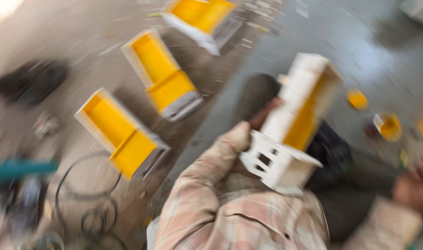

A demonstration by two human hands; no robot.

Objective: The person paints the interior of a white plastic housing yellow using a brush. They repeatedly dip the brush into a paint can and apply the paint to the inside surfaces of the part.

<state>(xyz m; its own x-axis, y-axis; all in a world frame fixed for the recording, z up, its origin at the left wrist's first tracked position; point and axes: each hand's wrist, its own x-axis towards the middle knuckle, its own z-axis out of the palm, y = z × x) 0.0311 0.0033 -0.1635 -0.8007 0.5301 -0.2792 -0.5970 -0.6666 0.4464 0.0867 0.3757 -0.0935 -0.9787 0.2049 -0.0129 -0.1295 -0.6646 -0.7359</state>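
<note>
the left hand (255, 125) grasps a white box (292, 125) with a yellow inside, held over the lap, long axis running from lower left up to upper right. the right hand (415, 187) is blurred, grip unclear. three similar boxes (128, 134) lie on the floor (59, 37).

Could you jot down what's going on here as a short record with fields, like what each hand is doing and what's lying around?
View: head camera looking down, picture blurred
Left hand: grips a white box with a yellow inside, held up above the lap
Right hand: low at the right edge, nothing visibly held; too blurred to tell more
Floor: three similar yellow-lined boxes lie open in a row to the left
Paint pot: small round container with yellow in it, right of the held box
Cable: dark loops on the floor, lower left
</note>
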